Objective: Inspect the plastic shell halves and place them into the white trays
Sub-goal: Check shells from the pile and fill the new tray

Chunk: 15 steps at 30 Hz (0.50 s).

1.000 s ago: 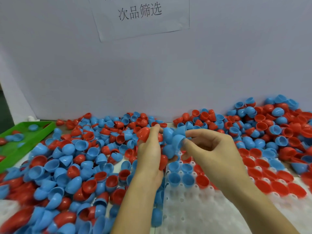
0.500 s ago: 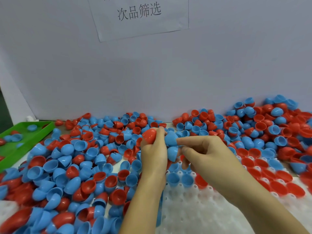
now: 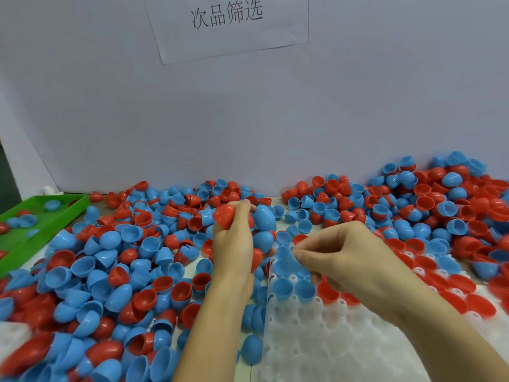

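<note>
Head camera is looking down on a bench where the person's left hand (image 3: 234, 244) is clutching a whole fistful of small plastic shell halves: a glossy red dome-shaped shell half (image 3: 224, 215) is sticking out at the top of the fist, a smooth blue rounded shell half (image 3: 264, 218) is sitting against the fingers on the inner side, and more are tucked lower in the palm. Holding a stock this way is probably sparing a fresh reach into the pile for every piece.

Just beside it, the right hand (image 3: 341, 257) is pinching a single blue cup-shaped shell half (image 3: 285, 256) between thumb and fingertips, low over the far left corner of the white moulded plastic tray with round pockets (image 3: 316, 351). Whether it is already touching a pocket cannot be told; it is blurred.

Shells seated in the tray are lying open side up, blue ones on the left and red ones on the right, which is suggesting a sort by colour and a pose that is showing the inside for checking. Most of the near pockets are not yet filled, so the job is looking early for this tray.

Loose red and blue shell halves (image 3: 115, 271) are heaped around it, and a green flat plastic tray (image 3: 41, 224) holding a few shells is sitting well apart at far left, perhaps for rejects. A paper sign with handwritten characters (image 3: 225, 23) is hanging on the wall.
</note>
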Tool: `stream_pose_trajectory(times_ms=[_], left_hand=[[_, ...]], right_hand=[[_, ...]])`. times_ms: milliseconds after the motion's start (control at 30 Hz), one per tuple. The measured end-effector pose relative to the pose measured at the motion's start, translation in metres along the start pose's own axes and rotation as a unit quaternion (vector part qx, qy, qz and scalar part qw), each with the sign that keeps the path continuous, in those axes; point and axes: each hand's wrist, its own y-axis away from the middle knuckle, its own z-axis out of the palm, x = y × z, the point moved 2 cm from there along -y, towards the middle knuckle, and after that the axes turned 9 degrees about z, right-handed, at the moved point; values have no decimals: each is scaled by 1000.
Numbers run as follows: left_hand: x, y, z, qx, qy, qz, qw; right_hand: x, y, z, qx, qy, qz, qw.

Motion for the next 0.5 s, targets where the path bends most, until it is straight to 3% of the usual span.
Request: stream_pose_trajectory(times_ms=[133,367,500], left_hand=[[1,-2,-4,-4,10,-7,1000],[0,-3,-4,-16,28,-23,999],[0,-2,-4,-15,47,-35,998]], right_hand=[[-1,0,15,27,122,-28,992],[-1,0,25,33,149,-85,985],[3,1,31,14,279,-94,955]])
